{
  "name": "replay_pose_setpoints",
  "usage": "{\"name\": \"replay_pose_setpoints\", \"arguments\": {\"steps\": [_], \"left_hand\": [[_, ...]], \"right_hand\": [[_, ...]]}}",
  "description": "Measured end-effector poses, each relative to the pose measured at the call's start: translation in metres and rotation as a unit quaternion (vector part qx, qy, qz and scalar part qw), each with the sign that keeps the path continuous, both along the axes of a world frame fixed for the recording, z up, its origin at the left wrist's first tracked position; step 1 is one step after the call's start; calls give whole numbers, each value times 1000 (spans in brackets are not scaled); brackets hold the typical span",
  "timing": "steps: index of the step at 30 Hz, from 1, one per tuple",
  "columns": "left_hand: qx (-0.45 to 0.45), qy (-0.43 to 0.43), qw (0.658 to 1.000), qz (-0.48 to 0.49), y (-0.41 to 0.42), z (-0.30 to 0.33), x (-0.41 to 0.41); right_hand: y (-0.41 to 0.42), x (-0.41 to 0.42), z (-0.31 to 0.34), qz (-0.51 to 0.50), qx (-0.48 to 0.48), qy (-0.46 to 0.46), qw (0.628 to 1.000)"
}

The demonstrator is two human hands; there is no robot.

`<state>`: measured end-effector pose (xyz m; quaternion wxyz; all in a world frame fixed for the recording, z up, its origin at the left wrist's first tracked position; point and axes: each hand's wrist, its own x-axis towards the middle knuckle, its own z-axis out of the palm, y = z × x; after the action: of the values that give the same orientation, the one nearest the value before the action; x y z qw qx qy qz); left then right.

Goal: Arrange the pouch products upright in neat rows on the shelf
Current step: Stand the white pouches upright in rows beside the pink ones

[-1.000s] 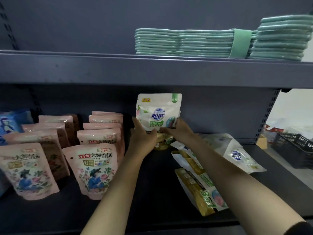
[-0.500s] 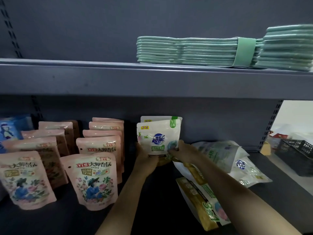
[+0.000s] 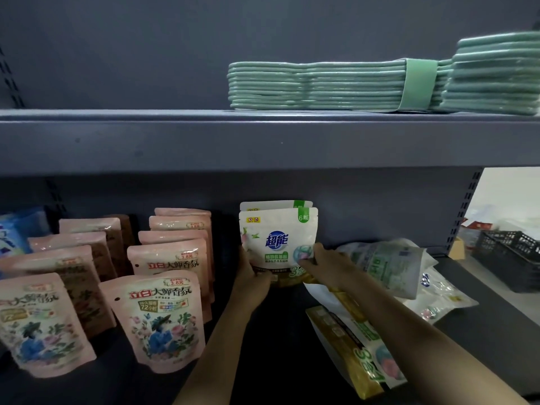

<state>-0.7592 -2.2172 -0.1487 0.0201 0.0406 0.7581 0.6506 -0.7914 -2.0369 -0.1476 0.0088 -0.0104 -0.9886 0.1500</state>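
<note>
To the left of my grip, 2 columns of pink pouches [image 3: 165, 323] stand upright in rows on the shelf [image 3: 263, 375], faces toward me, and they look finished to my eye. My left hand [image 3: 251, 283] cups the lower left edge of the white pouch [image 3: 277, 244], and my right hand [image 3: 320, 263] pinches its lower right corner, thumb on the printed face and fingers behind, so both hands are closed on this 1 pouch. What has changed: 1 second ago I was holding this pouch higher, with nothing showing behind it; now it has come down so its base is at shelf level, directly in front of a second white pouch [image 3: 273, 205] whose top edge peeks above it. I judge that a new row of 2 is starting right of the pink columns, and that my hold can ease once the pouch stands by itself. The held pouch has its long axis vertical, top seal up, gold base down, with its printed face toward me and squared to the back wall. Right of my grip, several white and gold pouches [image 3: 359, 355] lie flat in a loose pile, long axes slanting across the shelf, faces up. They are not yet stood up, so most of this side remains to be done.
</note>
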Motion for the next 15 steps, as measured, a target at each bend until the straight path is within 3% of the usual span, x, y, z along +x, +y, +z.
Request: {"name": "replay_pose_setpoints", "arguments": {"steps": [15], "left_hand": [[-13, -23, 999, 34, 1, 2, -1]], "right_hand": [[-5, 9, 4, 5, -30, -4, 1000]]}}
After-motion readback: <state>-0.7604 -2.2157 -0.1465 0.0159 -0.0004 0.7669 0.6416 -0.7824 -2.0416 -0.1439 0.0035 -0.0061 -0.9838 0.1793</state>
